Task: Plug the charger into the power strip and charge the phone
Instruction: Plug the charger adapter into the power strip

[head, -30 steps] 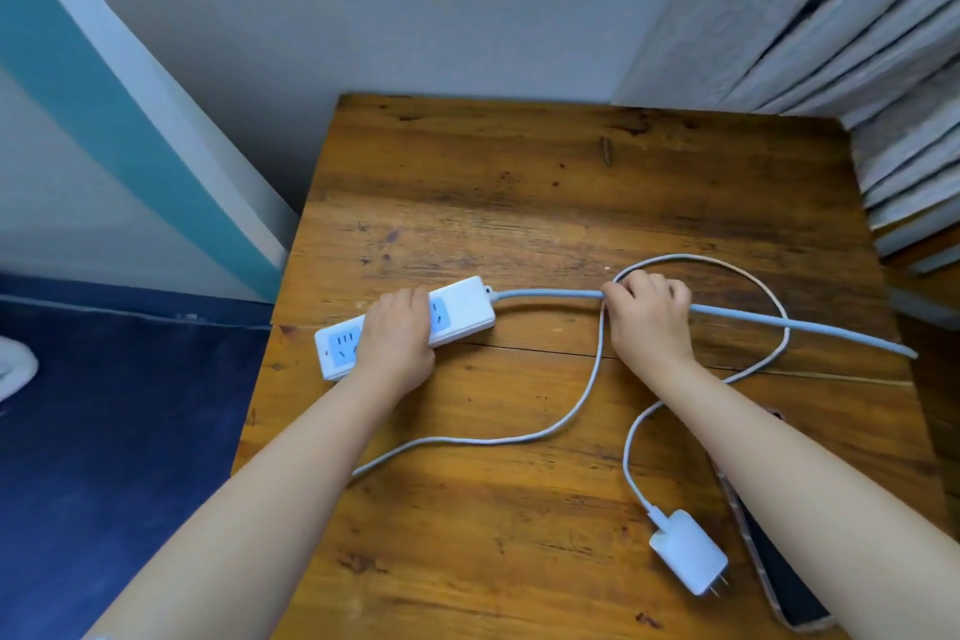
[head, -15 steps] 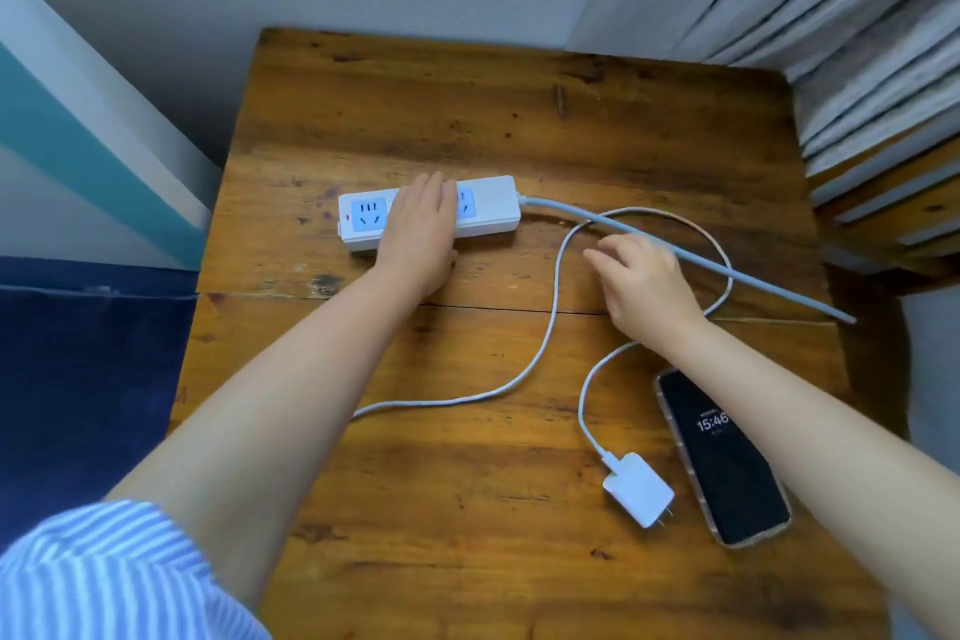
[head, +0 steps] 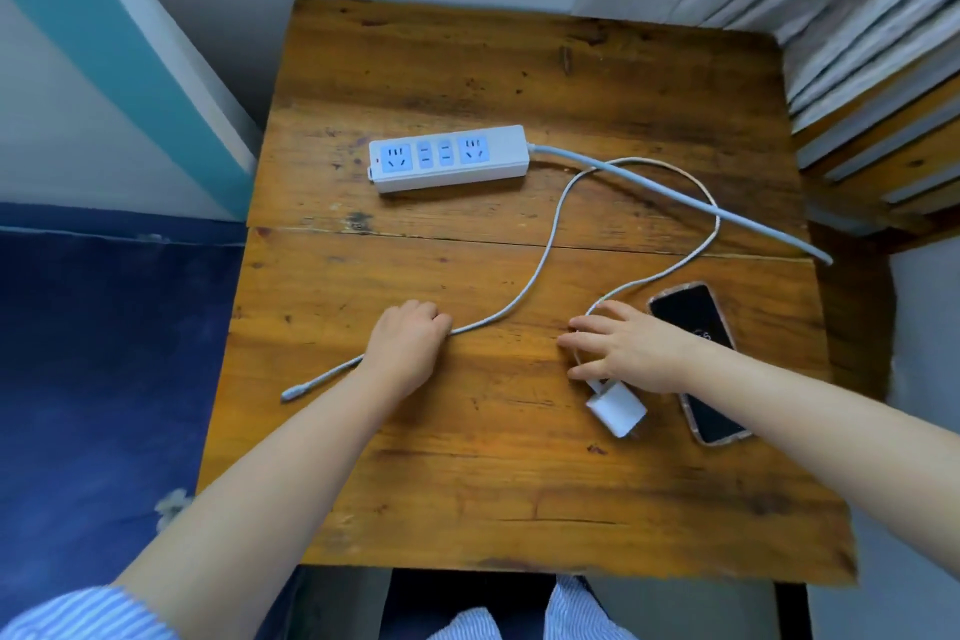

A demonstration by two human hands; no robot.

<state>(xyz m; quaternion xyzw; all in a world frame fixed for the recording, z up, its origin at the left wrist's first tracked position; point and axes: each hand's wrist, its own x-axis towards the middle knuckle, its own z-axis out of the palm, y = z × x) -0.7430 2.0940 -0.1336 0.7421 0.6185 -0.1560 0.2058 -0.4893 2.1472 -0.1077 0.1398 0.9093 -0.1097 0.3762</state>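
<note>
A white power strip (head: pixel 449 156) lies at the back middle of the wooden table (head: pixel 519 483), all its sockets free, its grey cord (head: pixel 675 195) running off to the right. The white charger brick (head: pixel 618 408) rests at the front right, prongs toward me. Its thin cable (head: pixel 550 244) loops back past the strip and ends in a loose connector (head: pixel 291 394) at the left. My left hand (head: pixel 402 348) is curled over that cable. My right hand (head: pixel 628 346), fingers spread, hovers over the cable just behind the brick. The dark phone (head: pixel 696 317) lies face up, partly under my right wrist.
Blue bedding (head: pixel 104 379) lies below the table's left edge. Stacked grey boards on a wooden frame (head: pixel 857 42) crowd the right rear corner. A grey wall stands behind the table. The grey cord drops over the right edge.
Both hands have drawn back toward me: the left left the power strip and now closes on the charging cable, the right left the grey cord and is by the charger brick.
</note>
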